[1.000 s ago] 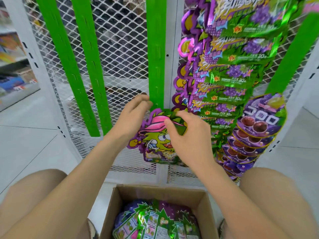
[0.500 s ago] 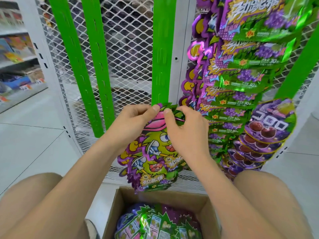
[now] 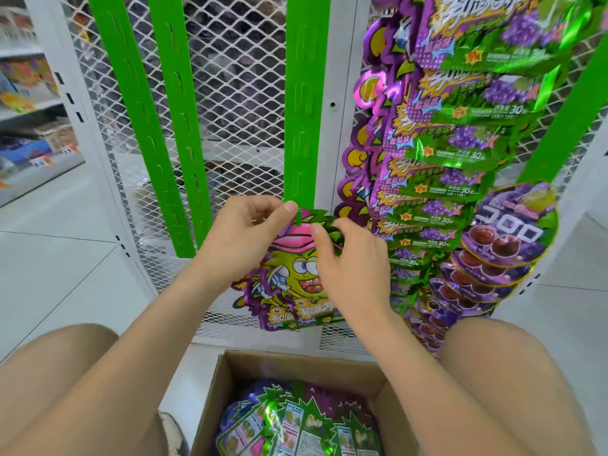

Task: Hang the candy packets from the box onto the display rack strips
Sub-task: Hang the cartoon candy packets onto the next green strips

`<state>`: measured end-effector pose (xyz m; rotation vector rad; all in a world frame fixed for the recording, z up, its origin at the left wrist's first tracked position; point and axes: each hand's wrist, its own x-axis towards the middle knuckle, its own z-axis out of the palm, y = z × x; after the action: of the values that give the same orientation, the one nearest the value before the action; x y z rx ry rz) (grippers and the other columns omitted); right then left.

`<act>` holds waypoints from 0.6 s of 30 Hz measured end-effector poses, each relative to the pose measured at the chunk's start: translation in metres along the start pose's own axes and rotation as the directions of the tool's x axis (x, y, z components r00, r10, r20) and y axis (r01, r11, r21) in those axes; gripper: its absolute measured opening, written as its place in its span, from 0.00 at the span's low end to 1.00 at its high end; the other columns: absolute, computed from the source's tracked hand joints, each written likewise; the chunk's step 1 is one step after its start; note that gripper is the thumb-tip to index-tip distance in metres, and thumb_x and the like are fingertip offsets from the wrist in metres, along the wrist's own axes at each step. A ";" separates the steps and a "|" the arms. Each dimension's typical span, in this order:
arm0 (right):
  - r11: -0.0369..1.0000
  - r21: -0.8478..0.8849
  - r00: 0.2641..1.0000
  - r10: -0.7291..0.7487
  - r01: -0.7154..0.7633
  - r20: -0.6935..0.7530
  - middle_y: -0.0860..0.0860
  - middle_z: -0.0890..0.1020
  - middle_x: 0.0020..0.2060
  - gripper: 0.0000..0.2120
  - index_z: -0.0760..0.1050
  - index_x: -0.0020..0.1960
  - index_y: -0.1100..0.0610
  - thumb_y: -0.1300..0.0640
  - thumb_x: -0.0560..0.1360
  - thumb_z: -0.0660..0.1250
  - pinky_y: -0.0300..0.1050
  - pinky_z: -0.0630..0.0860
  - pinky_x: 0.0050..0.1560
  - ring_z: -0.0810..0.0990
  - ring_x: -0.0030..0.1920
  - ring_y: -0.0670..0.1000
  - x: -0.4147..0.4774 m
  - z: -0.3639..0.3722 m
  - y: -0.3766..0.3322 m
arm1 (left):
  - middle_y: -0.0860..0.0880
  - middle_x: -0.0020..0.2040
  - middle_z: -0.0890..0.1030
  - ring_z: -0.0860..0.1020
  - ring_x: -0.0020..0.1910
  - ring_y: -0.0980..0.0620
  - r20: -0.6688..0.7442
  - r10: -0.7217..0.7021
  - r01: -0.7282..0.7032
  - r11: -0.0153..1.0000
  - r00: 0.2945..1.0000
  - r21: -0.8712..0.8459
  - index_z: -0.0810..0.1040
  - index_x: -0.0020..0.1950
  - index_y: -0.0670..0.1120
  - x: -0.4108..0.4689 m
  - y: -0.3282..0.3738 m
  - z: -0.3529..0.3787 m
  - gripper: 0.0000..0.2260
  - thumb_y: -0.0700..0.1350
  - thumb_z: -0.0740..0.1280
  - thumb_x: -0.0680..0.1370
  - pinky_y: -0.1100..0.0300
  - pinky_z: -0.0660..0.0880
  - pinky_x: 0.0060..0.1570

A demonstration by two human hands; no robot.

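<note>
A purple and green candy packet [image 3: 289, 284] with a cartoon face and pink hat hangs upright just below the lower end of the middle green strip [image 3: 301, 103]. My left hand [image 3: 243, 232] pinches its top left corner beside a small green hook tab. My right hand [image 3: 348, 268] holds its top right edge and covers its right side. Below, an open cardboard box [image 3: 296, 363] holds several more packets [image 3: 296, 422] lying flat.
Two more bare green strips [image 3: 158, 126] stand to the left on the white mesh rack [image 3: 237, 93]. To the right hang filled columns of grape packets [image 3: 460, 133] and round purple packets [image 3: 506, 232]. My knees flank the box. Store shelves [image 3: 26, 93] are far left.
Both hands have lifted the packet from a low tilted hold up to the bottom of the middle strip, and it now hangs upright with its top at the hook tab.
</note>
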<state>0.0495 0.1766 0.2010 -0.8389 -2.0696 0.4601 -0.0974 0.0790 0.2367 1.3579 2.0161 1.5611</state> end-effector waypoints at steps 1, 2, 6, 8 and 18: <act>1.000 -0.002 1.000 -0.002 0.002 0.031 0.45 0.74 0.27 0.17 0.75 0.43 0.48 0.39 0.84 0.61 0.47 0.62 0.32 0.70 0.28 0.45 -0.001 -0.001 0.002 | 0.52 0.38 0.85 0.80 0.38 0.56 -0.003 0.040 -0.040 0.998 0.999 0.044 0.86 0.48 0.47 -0.001 -0.004 0.000 0.11 0.50 0.69 0.85 0.52 0.77 0.43; 1.000 0.006 0.998 -0.007 0.007 0.059 0.44 0.73 0.26 0.16 0.75 0.43 0.48 0.39 0.84 0.62 0.45 0.60 0.33 0.70 0.27 0.44 -0.001 -0.003 0.004 | 0.53 0.42 0.87 0.84 0.42 0.56 -0.003 0.085 -0.084 0.992 0.996 0.093 0.86 0.51 0.49 -0.003 -0.008 0.001 0.07 0.47 0.68 0.85 0.51 0.80 0.48; 0.998 0.062 1.000 0.016 -0.018 0.020 0.43 0.82 0.45 0.11 0.80 0.57 0.52 0.46 0.81 0.71 0.37 0.64 0.48 0.77 0.42 0.41 -0.003 -0.010 0.014 | 0.55 0.57 0.84 0.82 0.55 0.56 -0.073 0.280 -0.228 0.884 0.957 0.407 0.77 0.71 0.49 -0.018 -0.018 0.009 0.17 0.42 0.72 0.82 0.60 0.76 0.59; 0.997 0.081 0.997 0.025 -0.019 -0.072 0.47 0.79 0.54 0.16 0.76 0.63 0.53 0.52 0.78 0.74 0.40 0.70 0.57 0.77 0.55 0.47 -0.010 -0.016 0.018 | 0.48 0.67 0.78 0.76 0.66 0.50 -0.104 0.338 -0.248 0.835 0.935 0.491 0.70 0.78 0.46 -0.026 -0.024 0.015 0.28 0.39 0.73 0.79 0.56 0.72 0.68; 0.933 -0.360 0.529 0.308 -0.005 0.791 0.57 0.87 0.45 0.10 0.84 0.49 0.62 0.57 0.77 0.67 0.57 0.84 0.52 0.84 0.49 0.58 -0.080 0.011 0.090 | 0.56 0.45 0.83 0.80 0.45 0.56 0.612 -0.025 -0.320 0.835 0.790 0.448 0.82 0.55 0.50 -0.077 -0.077 0.062 0.04 0.45 0.70 0.80 0.58 0.76 0.51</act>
<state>0.1113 0.1838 0.0967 -1.1493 -3.0549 0.7540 -0.0538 0.0584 0.1214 1.9474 1.9927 0.4529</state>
